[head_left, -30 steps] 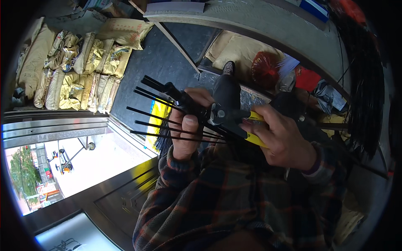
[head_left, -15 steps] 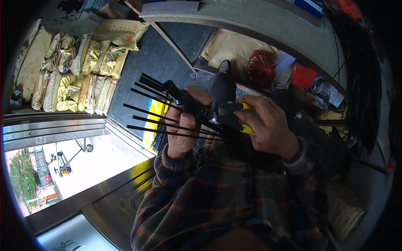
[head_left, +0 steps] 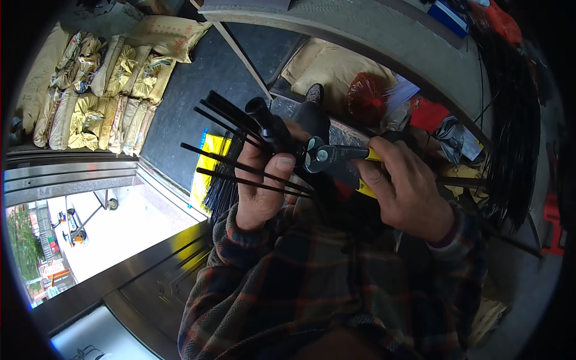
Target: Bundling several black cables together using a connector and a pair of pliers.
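My left hand [head_left: 258,195] is closed around a black cylindrical fitting [head_left: 269,125], its thumb pressed along the near side. Several thin black rods [head_left: 225,155] stick out to the left between and above my fingers. In my right hand [head_left: 411,195] is a pair of end-cutting pliers [head_left: 337,155] with dark metal jaws and yellow-and-black handles. Their rounded jaws point left, close beside the fitting and my left thumb tip. Whether the jaws touch or grip anything there, I cannot tell. My left hand hides the rods' inner ends.
A yellow bag [head_left: 213,157] with a bundle of black rods [head_left: 221,191] stands beyond my left wrist. Stacked paper sacks [head_left: 84,129] lie at the far left. Across the back runs a worktable [head_left: 354,27], with a red plastic bag [head_left: 367,99] beneath. More thin black strands [head_left: 516,144] hang at right.
The pliers have shifted right and turned, so the flat of their jaws now shows. The fitting stands slightly higher in view, and the whole view has shifted a little.
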Motion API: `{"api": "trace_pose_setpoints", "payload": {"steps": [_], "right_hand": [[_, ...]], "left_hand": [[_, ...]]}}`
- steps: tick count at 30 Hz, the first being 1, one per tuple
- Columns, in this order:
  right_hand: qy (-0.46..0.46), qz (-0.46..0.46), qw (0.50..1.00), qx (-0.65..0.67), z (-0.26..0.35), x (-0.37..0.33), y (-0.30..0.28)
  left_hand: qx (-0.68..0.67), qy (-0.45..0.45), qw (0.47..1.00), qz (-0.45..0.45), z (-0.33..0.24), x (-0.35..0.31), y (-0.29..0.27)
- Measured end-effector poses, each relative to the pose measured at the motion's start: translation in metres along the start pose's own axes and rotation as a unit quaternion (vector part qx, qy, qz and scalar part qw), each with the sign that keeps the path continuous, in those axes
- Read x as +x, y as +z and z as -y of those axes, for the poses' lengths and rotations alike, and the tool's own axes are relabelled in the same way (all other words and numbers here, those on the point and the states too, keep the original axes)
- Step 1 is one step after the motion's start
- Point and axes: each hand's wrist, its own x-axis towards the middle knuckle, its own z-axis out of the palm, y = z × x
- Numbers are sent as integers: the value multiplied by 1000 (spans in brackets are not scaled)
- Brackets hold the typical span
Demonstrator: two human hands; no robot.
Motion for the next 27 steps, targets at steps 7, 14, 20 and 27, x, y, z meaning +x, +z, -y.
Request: {"api": "trace_pose_setpoints", "payload": {"steps": [7,14,20,27], "right_hand": [[-30,-26,997,63,-3,-4,-5],[75,25,995,53,14,-10,-19],[-5,-75,997,-21,9,-22,4],[53,69,991,100,28,-16,-47]], "left_hand": [[0,5,999,36,-4,-3,2],[84,-2,996,-17,-13,-11,13],[43,-3,999,20,-6,-18,10],[77,22,996,27,-10,-19,8]]}}
